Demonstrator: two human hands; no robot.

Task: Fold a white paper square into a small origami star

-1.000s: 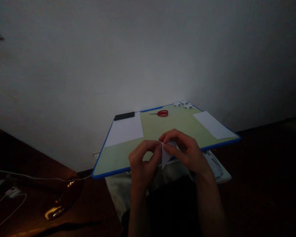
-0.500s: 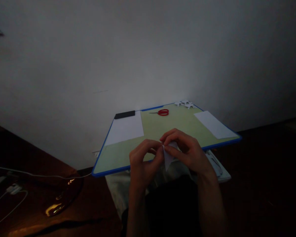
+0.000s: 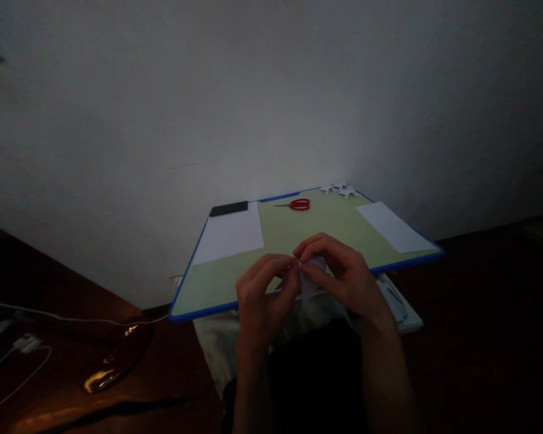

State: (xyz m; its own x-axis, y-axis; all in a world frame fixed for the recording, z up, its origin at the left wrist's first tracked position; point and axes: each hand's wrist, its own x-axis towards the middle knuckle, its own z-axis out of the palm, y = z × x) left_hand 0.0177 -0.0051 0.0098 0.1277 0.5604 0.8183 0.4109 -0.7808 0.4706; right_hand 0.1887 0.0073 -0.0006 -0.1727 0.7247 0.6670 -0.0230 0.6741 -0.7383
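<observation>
Between my two hands is a small folded piece of white paper (image 3: 308, 287), held above the near edge of the table. My left hand (image 3: 268, 295) pinches its left side with thumb and forefinger. On the other side, my right hand (image 3: 337, 271) grips the paper, its thumb close to the left fingertips. Part of the paper is hidden behind the fingers. Beyond my hands, red-handled scissors (image 3: 300, 205) lie on the green tabletop (image 3: 298, 228). Several folded white paper pieces (image 3: 341, 190) sit in a heap at the far right corner.
A white sheet (image 3: 235, 236) lies on the table's left side, with a dark flat object (image 3: 228, 208) at its far end. Another white sheet (image 3: 391, 228) rests at the right. Behind rises a grey wall (image 3: 271, 108). A white cable (image 3: 85, 321) runs at lower left.
Both hands stay in nearly the same place, still pinching the paper. The paper's lower point has tilted slightly; the fingers have shifted only a little.
</observation>
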